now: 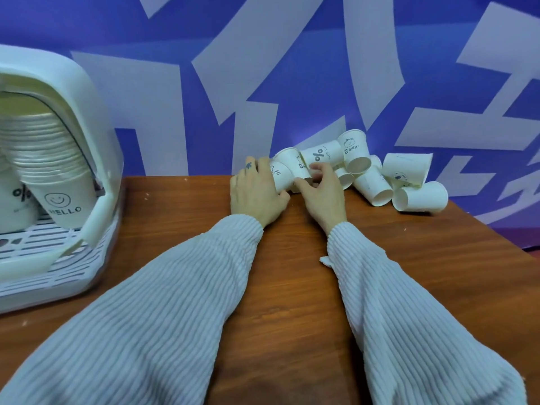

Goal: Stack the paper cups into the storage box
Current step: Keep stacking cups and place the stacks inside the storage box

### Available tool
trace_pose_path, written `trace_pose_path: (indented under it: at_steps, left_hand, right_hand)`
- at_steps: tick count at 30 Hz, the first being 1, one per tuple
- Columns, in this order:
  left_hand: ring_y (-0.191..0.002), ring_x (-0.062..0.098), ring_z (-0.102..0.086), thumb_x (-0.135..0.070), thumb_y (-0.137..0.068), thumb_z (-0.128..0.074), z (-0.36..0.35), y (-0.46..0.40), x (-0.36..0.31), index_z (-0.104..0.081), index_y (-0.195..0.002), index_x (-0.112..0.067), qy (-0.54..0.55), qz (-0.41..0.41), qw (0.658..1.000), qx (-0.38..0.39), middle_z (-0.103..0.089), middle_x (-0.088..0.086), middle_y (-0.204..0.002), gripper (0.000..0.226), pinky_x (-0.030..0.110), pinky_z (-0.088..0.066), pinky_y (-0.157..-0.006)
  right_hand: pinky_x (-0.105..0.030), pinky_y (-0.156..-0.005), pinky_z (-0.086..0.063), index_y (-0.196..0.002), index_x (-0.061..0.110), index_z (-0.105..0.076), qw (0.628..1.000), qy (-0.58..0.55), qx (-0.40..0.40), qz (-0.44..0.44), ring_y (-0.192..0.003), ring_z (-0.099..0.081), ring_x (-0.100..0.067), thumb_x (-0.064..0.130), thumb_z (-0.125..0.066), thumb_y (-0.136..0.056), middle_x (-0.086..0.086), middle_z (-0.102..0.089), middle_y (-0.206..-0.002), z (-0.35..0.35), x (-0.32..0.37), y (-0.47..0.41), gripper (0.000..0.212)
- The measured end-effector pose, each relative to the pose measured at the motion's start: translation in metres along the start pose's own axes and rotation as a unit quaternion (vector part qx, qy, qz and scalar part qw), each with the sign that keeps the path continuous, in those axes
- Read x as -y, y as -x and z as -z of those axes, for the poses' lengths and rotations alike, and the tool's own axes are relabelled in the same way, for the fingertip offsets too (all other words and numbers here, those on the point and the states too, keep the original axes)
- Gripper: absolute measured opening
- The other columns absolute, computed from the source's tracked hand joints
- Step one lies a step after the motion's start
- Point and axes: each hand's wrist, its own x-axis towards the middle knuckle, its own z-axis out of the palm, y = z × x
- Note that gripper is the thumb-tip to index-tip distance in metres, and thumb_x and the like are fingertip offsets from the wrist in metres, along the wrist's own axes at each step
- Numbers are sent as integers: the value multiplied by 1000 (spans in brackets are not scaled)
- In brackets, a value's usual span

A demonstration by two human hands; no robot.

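At nine o'clock, the white plastic storage box (73, 92) is cut by the left edge. The left hand (257, 191) covers part of the white paper "Hi" cup (281, 176). Small print on farther cups is unreadable.

A brown wooden table (286, 287) carries everything. At its far edge, right of centre, a heap of white paper cups (380, 182) lies tipped on their sides. On the left stands a white storage box (96, 217) with a slotted base, holding stacked cups.
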Motion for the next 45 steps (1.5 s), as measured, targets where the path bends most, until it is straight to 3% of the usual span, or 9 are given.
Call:
trace_pose_path:
  at_steps: [7, 16, 20, 23, 26, 32, 35, 40, 45]
  left_hand:
    - [-108, 29, -62, -39, -85, -65, 7, 4, -1, -46, -141, -19, 50, 9, 997, 58, -56, 4, -130, 63, 37, -46, -86]
    - [-107, 24, -62, -43, -83, -65, 21, 15, -5, -44, -140, -29, 136, 47, 989, 38, -59, -4, -124, 63, 35, -46, -82]
    - [-110, 19, -61, -49, -84, -66, 33, 21, -1, -45, -141, -33, 237, 91, 967, 31, -62, -8, -126, 63, 40, -51, -93]
    - [-107, 16, -59, -47, -89, -67, 44, 31, 2, -45, -141, -33, 298, 114, 947, 32, -60, -10, -120, 58, 39, -53, -92]
    - [-103, 11, -58, -43, -92, -67, 56, 45, 2, -45, -140, -31, 318, 111, 941, 40, -57, -11, -118, 55, 33, -51, -87]
    - [-109, 13, -57, -43, -95, -64, 90, 92, -4, -43, -143, -31, 326, 121, 937, 40, -55, -11, -122, 54, 31, -54, -88]
    - [-111, 11, -56, -43, -95, -65, 119, 113, 2, -41, -143, -33, 335, 131, 933, 27, -52, -13, -123, 54, 30, -56, -89]
    - [-113, 13, -55, -38, -96, -65, 188, 139, 18, -40, -146, -29, 349, 136, 927, -32, -52, -9, -126, 56, 29, -49, -90]
    - [-122, 17, -53, -46, -84, -62, 264, 165, 58, -34, -151, -25, 345, 133, 918, -144, -51, -1, -142, 76, 33, -46, -102]
  right_hand:
    - [-44, -96, -54, -113, 28, -59, 998, -49, 15, -30, -99, -64, -9, 36, -66, -92, 12, -63, -111, 1, -3, -1, 23]
    - [-29, -92, -51, -139, 31, -57, 992, -124, 8, -38, -108, -61, -8, 34, -63, -89, 5, -63, -121, 12, 7, 11, 50]
    - [-18, -88, -46, -157, 29, -38, 980, -185, 62, -36, -104, -58, 4, 25, -49, -97, 17, -59, -118, 23, 18, 23, 61]
    - [-35, -92, -51, -146, 37, -46, 972, -214, 83, -44, -119, -62, -18, 34, -51, -90, 3, -60, -134, 29, 20, 34, 57]
    - [-40, -95, -56, -141, 31, -50, 961, -258, 68, -65, -116, -67, -20, 40, -66, -90, 1, -63, -127, 36, 25, 54, 54]
    - [-28, -80, -57, -159, 46, -21, 941, -306, 129, -59, -119, -65, -24, 10, -63, -93, -3, -57, -139, 50, 36, 105, 87]
    - [-42, -95, -60, -149, 42, -34, 940, -316, 120, -50, -124, -62, -26, 14, -72, -86, -8, -55, -141, 56, 58, 136, 78]
    - [-41, -90, -62, -136, 26, -42, 928, -357, 108, -20, -118, -68, -25, 23, -80, -88, -11, -55, -136, 52, 111, 185, 61]
    - [-48, -101, -57, -107, 22, -62, 943, -281, 167, 58, -113, -69, -14, 33, -58, -105, -1, -71, -118, 31, 183, 215, 12]
